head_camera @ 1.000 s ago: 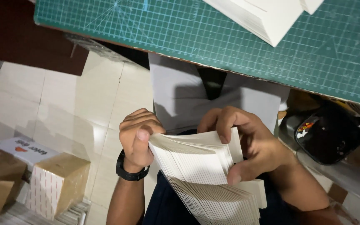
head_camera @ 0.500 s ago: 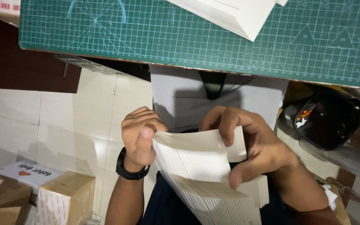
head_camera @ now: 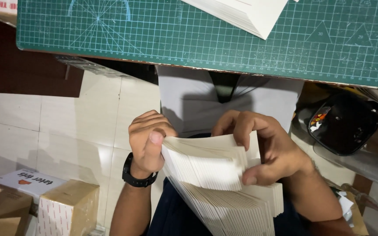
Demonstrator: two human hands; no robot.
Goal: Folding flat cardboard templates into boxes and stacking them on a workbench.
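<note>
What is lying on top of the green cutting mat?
On the green cutting mat lies a stack of white sheets, cut off by the upper picture edge. Whatever is beneath that stack is covered.

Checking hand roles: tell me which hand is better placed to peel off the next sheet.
Probably the right hand: its fingers already curl over the fanned top edge of the paper stack, while the left hand only braces the stack's side with its thumb.

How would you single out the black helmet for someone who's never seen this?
Start at the green cutting mat across the top. Go below its right end, right of the right hand. The helmet is the glossy black rounded shape with a small bright sticker; everything nearby is pale paper or tile.
</note>
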